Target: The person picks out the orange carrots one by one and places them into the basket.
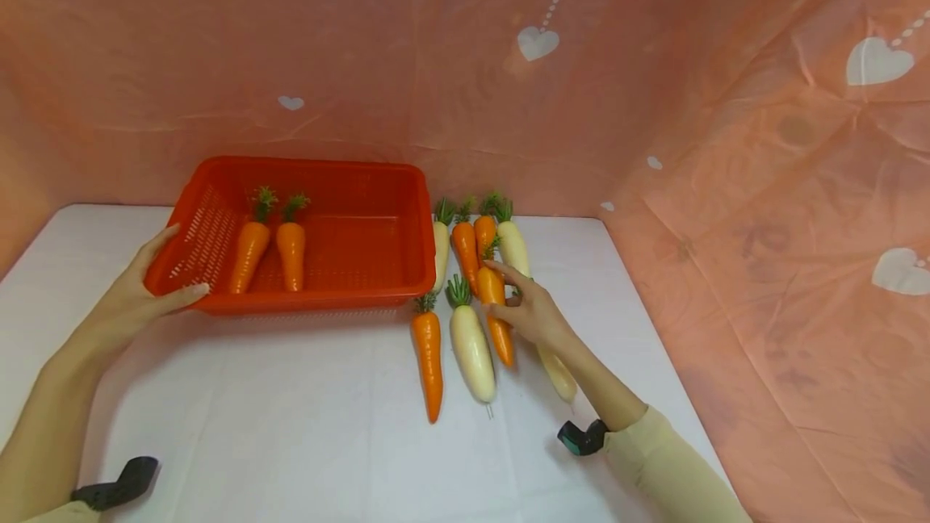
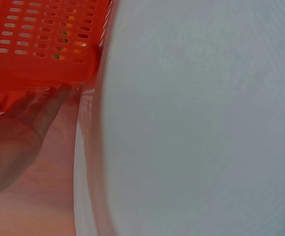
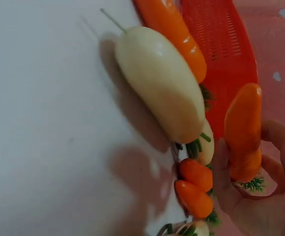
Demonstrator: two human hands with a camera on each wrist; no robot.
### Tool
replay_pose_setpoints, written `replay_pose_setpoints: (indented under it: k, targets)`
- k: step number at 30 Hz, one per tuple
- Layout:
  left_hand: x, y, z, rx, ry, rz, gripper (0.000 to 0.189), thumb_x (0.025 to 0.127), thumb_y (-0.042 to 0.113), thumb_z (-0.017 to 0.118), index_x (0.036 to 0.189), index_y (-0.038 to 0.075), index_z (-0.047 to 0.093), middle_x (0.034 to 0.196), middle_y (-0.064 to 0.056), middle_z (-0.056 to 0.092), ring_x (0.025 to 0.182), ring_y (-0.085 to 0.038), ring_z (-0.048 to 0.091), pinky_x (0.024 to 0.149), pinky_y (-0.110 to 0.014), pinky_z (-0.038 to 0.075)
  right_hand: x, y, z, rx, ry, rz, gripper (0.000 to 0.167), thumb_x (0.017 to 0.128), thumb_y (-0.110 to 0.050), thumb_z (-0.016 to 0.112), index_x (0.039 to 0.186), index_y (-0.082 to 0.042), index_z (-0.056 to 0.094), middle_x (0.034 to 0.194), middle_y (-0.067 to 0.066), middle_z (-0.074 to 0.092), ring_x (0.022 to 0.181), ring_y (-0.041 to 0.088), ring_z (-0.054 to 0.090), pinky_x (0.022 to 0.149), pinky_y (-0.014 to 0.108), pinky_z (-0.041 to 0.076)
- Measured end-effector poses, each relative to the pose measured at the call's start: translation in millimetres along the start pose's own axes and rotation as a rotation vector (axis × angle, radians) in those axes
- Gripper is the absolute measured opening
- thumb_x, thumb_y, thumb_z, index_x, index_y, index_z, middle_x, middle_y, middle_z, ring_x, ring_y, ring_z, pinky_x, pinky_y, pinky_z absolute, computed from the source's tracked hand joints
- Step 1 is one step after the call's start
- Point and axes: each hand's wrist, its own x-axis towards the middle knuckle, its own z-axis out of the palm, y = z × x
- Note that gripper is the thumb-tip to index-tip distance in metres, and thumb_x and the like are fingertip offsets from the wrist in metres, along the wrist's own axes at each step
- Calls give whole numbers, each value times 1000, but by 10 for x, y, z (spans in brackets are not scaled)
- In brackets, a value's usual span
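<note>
Orange and shiny, a carrot (image 1: 494, 289) is clamped between the thumb and fingers of the right grip (image 1: 534, 309), over the right part of the white worktop (image 1: 327, 442). It is a long, slightly lumpy taper whose smooth skin catches the light as plastic does, with a feathery green tuft (image 1: 491, 247) at the thick end and the narrow tip pointing back towards the person.

Just beside it lies a plump cream radish (image 1: 472, 353) with stubby stems and a thin root tail, then a slender carrot (image 1: 429, 361). A partly hidden radish (image 1: 561, 378) shows by the right forearm. Farther back, two shorter carrots (image 1: 465, 253) are bunched between a pair of pale radishes (image 1: 513, 244).

The left grip (image 1: 141, 289) is clamped on the near left corner of a red basket (image 1: 312, 303), thumb at the rim and fingers along the outside. The basket looks like moulded plastic, a rounded rectangle with slotted walls; a pair of carrots (image 1: 292, 253) lies side by side in its left half, leafy ends to the back. Behind it all I see a creased peach sheet (image 1: 400, 47) printed with white hearts (image 1: 538, 43).
</note>
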Motion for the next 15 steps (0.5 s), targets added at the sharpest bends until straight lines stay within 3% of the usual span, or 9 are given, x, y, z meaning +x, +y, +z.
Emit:
replay_pose_setpoints:
  k: [3,6,10,15]
  targets:
    - [-6,-3,-1,8,2,0,89,98,33,60,155,47,-7,166,-13,-3,138,-38,14,109,-29,35,73,-89,8,47,12,-26,64,91,-18,74,148,-31,48,147,13,47,81,21,68,62,33,55]
    - [-12,10,10,-19,-1,6,89,98,32,61,155,48,-6,166,-13,-4,138,-39,13,116,-58,22,154,-193,13,35,27,-65,64,91,-20,74,148,-31,48,146,12,51,96,26,69,71,36,58]
    - [-18,17,10,-18,-1,-9,89,98,33,60,155,49,-6,166,-13,-6,139,-40,12,115,-61,22,290,-345,25,-10,19,-127,65,91,-22,75,149,-30,47,141,13,56,109,29,65,80,33,58]
    - [-17,10,8,-4,0,-7,89,99,31,59,156,46,-8,165,-17,-5,139,-42,12,115,-60,23,470,-520,64,27,-28,-169,67,90,-20,75,150,-28,46,130,16,61,107,30,67,76,34,60]
